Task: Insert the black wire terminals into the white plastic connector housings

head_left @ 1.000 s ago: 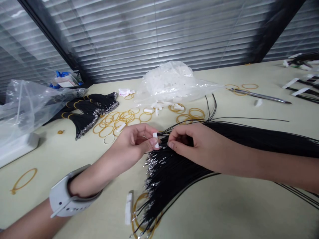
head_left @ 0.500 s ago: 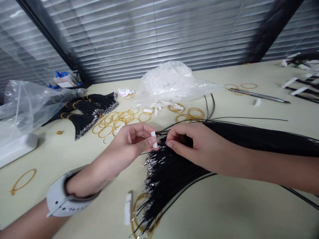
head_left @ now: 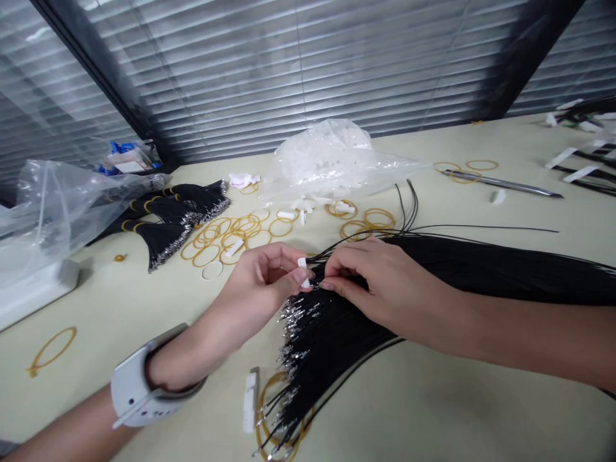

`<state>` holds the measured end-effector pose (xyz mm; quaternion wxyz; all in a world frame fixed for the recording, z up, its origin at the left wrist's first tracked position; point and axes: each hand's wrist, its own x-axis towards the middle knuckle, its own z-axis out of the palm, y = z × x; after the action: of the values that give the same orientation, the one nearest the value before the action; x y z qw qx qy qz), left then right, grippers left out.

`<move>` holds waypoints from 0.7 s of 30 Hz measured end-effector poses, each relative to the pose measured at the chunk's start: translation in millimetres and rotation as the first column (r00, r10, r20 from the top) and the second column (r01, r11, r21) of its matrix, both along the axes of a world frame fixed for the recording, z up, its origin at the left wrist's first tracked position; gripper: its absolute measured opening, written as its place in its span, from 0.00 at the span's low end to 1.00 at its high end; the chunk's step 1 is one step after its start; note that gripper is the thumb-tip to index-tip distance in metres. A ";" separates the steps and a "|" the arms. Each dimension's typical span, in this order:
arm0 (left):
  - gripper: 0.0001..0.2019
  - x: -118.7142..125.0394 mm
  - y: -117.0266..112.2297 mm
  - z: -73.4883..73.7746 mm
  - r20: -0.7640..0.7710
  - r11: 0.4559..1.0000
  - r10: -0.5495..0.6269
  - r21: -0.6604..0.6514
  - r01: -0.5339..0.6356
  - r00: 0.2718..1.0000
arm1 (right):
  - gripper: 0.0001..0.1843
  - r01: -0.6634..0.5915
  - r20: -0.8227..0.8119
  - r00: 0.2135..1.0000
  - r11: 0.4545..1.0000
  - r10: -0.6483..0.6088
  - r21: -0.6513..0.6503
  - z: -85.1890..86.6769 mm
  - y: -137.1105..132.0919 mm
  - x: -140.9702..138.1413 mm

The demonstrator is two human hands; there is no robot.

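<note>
Your left hand (head_left: pixel 262 276) pinches a white connector housing (head_left: pixel 303 272), just beside your right hand (head_left: pixel 380 285) pinching thin black wires (head_left: pixel 481 269)

Rubber bands (head_left: pixel 245 223) lie on the pale table (head_left: pixel 399 398) beside a clear plastic bag (head_left: pixel 332 160)

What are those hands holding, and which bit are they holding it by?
The left hand pinches a small white plastic connector between thumb and fingertips. The right hand pinches black wires near their metal tips; how many, I cannot tell.
</note>
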<state>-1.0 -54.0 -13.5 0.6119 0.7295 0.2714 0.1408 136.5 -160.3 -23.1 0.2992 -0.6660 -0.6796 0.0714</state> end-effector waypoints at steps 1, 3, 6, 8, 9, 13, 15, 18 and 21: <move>0.06 -0.1 -0.6 0.8 0.003 1.000 0.000 -0.001 0.000 1.000 | 0.06 0.005 -0.059 0.998 0.999 -0.007 -0.033 1.0 0.3 0.2; 0.07 -0.3 -0.9 2.1 0.014 1.000 0.006 -0.020 -0.006 1.000 | 0.08 0.015 -0.183 0.982 0.994 -0.035 -0.106 3.6 0.5 0.1; 0.07 -0.4 0.8 3.5 0.023 0.999 0.008 -0.031 -0.007 1.000 | 0.09 0.024 -0.265 0.962 0.985 -0.069 -0.171 7.0 0.2 -0.4; 0.08 -0.6 2.4 4.6 0.007 1.000 -0.012 0.007 0.012 1.000 | 0.10 0.028 -0.229 0.971 0.986 -0.066 -0.162 7.7 0.1 -0.1; 0.08 -0.9 3.0 5.3 -0.008 0.999 -0.021 0.034 0.022 1.000 | 0.10 0.024 -0.198 0.979 0.988 -0.055 -0.155 7.5 0.2 0.3; 0.09 -2.7 2.8 7.8 -0.074 0.994 -0.030 0.104 0.038 0.997 | 0.10 -0.018 -0.103 0.995 0.990 0.003 -0.142 4.9 0.8 3.4; 0.10 -3.6 1.9 8.1 -0.089 0.991 -0.022 0.130 0.034 0.996 | 0.09 -0.037 -0.085 0.996 0.989 0.026 -0.140 3.8 0.7 4.9; 0.10 -4.1 0.8 7.5 -0.095 0.986 -0.004 0.167 0.020 0.995 | 0.09 -0.052 -0.086 0.995 0.989 0.040 -0.141 3.5 0.0 5.5; 0.10 -3.4 0.3 6.8 -0.083 0.988 -0.012 0.151 0.024 0.996 | 0.10 -0.019 -0.083 0.997 0.990 0.008 -0.142 3.9 -0.4 4.1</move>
<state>-4.4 -53.7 -6.6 0.5440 0.7816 0.2781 0.1256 140.7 -160.8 -19.2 0.2781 -0.6776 -0.6643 0.1490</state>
